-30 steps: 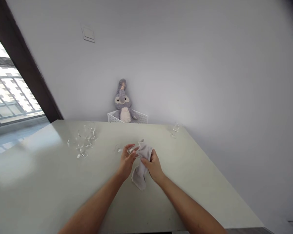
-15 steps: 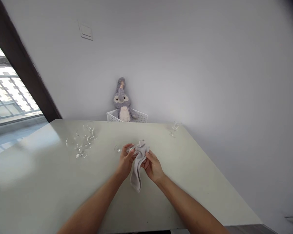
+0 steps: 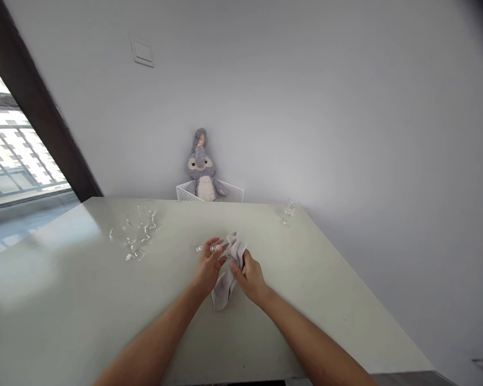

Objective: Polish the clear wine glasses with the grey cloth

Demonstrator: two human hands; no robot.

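In my left hand (image 3: 208, 266) is a clear stemmed glass (image 3: 214, 248), held on its side with the foot pointing left. A light grey cloth (image 3: 224, 287) covers the glass's bowl end and hangs down toward me. My right hand (image 3: 249, 274) grips the cloth at the bowl, thumb in front and the other fingers partly hidden behind the fabric. Both hands are just above the middle of the table.
Several clear stemmed glasses (image 3: 134, 252) stand close together on the left of the pale table (image 3: 326, 300). Another glass (image 3: 288, 210) stands near the back right edge. Behind the table, a grey plush toy (image 3: 205, 187) sits in a white basket (image 3: 235, 194) against the wall.
My right hand has turned, its thumb now lying across the front of the cloth. The cloth's hanging end has swung slightly left and spread wider. My left hand keeps its hold on the glass.
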